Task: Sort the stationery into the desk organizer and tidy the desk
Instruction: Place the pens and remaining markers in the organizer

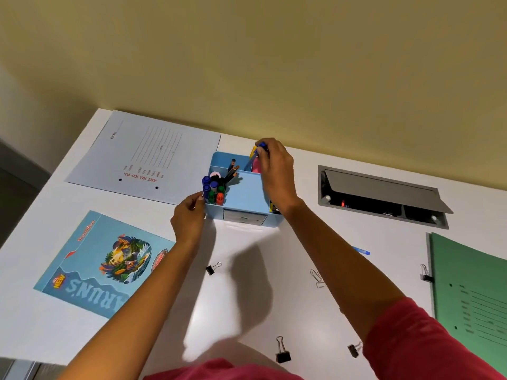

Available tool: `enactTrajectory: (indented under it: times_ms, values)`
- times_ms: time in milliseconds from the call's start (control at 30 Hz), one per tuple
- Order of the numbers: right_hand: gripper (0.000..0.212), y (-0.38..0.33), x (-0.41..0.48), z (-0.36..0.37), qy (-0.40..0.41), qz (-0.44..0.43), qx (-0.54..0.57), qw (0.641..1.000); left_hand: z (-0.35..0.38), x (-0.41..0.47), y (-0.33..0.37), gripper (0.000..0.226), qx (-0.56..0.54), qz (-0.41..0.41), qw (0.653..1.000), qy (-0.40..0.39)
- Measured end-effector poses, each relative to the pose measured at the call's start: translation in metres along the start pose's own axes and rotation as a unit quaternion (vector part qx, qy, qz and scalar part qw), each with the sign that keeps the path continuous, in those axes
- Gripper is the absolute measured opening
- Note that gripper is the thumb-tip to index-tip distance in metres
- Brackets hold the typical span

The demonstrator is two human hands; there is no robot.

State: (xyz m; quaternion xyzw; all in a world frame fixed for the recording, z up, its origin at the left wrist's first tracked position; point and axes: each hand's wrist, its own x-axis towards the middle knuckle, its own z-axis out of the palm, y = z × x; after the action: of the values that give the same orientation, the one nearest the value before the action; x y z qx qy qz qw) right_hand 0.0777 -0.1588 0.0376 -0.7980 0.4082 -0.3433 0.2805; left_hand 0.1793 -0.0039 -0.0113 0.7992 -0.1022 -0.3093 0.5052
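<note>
A light blue desk organizer (244, 194) stands at the middle of the white desk (247, 283), with markers (212, 189) in its front left compartment and pencils (231, 167) behind them. My left hand (189, 218) grips the organizer's front left corner. My right hand (274, 165) is above the back right compartment and pinches a blue-capped pen (259, 150), which stands beside a pink and a yellow item. Black binder clips lie loose on the desk: one (212, 268) below my left hand, one (282, 352) near the front edge, one (354, 349) by my right sleeve.
A white file folder (148, 154) lies at the back left and a blue illustrated notebook (101, 264) at the front left. A green folder (472, 294) with a binder clip (425, 274) lies at the right. An open grey cable box (384, 196) is sunk into the desk. A blue pen (362, 250) and a clear clip (318, 278) lie near my right forearm.
</note>
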Motion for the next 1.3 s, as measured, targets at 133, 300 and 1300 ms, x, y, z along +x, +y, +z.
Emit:
enactTrajectory:
  times_ms: [133,300,1300]
  values:
    - [0.024,0.011,0.0,0.01,-0.022,-0.004,-0.049,0.999,-0.003,0.001,-0.004,0.029,0.015,0.013,1.0,-0.007]
    - [0.035,0.016,-0.005,0.011,-0.014,0.06,-0.023,0.998,-0.001,-0.002,-0.004,0.031,0.045,0.031,0.998,-0.003]
    - [0.023,0.122,-0.12,-0.092,-0.007,0.086,-0.269,0.959,-0.004,0.0,-0.007,0.033,0.041,0.036,0.998,-0.019]
